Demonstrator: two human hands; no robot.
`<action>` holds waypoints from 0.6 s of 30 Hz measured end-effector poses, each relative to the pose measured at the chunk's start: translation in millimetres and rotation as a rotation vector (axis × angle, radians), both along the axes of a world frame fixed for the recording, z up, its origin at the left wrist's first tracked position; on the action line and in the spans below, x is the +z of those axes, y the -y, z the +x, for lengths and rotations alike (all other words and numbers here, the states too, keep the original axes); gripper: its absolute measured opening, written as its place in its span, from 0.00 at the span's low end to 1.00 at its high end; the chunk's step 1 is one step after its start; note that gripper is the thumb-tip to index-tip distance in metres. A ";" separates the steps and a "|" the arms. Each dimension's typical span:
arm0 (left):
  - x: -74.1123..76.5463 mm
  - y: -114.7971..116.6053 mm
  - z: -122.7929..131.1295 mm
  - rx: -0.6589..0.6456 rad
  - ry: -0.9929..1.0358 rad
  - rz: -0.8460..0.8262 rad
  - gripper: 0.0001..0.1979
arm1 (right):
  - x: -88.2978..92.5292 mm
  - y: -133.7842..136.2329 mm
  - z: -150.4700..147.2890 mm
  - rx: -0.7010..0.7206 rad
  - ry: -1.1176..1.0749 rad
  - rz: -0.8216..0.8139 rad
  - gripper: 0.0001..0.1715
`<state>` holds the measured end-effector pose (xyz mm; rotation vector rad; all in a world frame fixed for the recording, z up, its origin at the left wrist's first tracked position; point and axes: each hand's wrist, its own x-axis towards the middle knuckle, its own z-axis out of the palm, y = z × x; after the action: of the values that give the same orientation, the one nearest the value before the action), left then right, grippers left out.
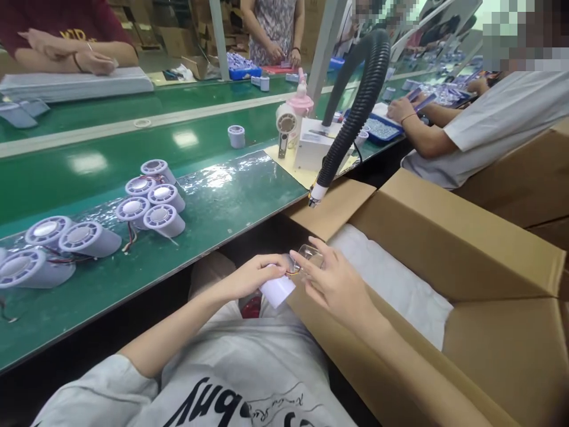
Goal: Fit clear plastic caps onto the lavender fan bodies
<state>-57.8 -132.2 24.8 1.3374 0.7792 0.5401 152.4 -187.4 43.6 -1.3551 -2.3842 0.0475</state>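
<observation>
My left hand (253, 276) is closed around a pale lavender cylindrical fan housing (278, 289), held above my lap. Thin wires come out of its upper end, next to a small greyish part near my fingertips. Close beside it, my right hand (340, 286) has its fingers around a clear, rounded plastic piece (311, 254). The clear piece and the wired end are very near each other; I cannot tell whether they touch. Similar fan housings (162, 194) with loose wires stand and lie on the green bench (213, 220) to the left.
An open cardboard box (502, 338) with a white liner (391, 279) stands at my right. A black flexible hose (351, 124) arches down towards its flap. A white device (309, 142) and one lone housing (236, 136) sit on the bench. Co-workers sit opposite and to the right.
</observation>
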 end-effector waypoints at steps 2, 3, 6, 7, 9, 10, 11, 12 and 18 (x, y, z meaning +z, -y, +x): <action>5.7 2.5 -4.0 0.000 -0.113 0.278 0.09 | 0.0 -4.5 -2.9 0.049 -0.018 -0.103 0.20; 7.5 3.8 -5.4 0.030 -0.145 0.380 0.09 | 0.8 -6.0 -3.5 0.081 -0.074 -0.188 0.17; 5.4 6.5 -6.9 0.146 -0.146 0.512 0.10 | 4.3 -7.5 -4.9 0.090 -0.359 -0.455 0.04; 2.2 6.9 -6.9 0.179 -0.131 0.527 0.13 | 5.0 -7.5 -5.6 0.057 -0.463 -0.503 0.03; -5.9 7.2 -6.9 0.203 -0.121 0.557 0.21 | 4.8 -7.9 -7.0 -0.024 -0.631 -0.535 0.13; -10.0 7.2 -7.3 0.197 -0.128 0.572 0.24 | 3.8 -8.3 -7.5 -0.060 -0.687 -0.534 0.16; -13.6 7.2 -7.9 0.176 -0.139 0.584 0.27 | 2.1 -9.0 -7.8 -0.090 -0.728 -0.529 0.17; -16.6 7.3 -8.8 0.144 -0.155 0.593 0.30 | 0.1 -9.6 -7.8 -0.112 -0.759 -0.531 0.18; -21.0 9.8 -14.0 -0.044 -0.051 0.443 0.37 | -11.1 -12.5 -4.1 -0.147 -1.078 -0.665 0.18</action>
<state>-71.8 -142.0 3.8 1.7775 0.6919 0.6704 148.2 -174.9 32.5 -1.2435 -1.3577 1.2628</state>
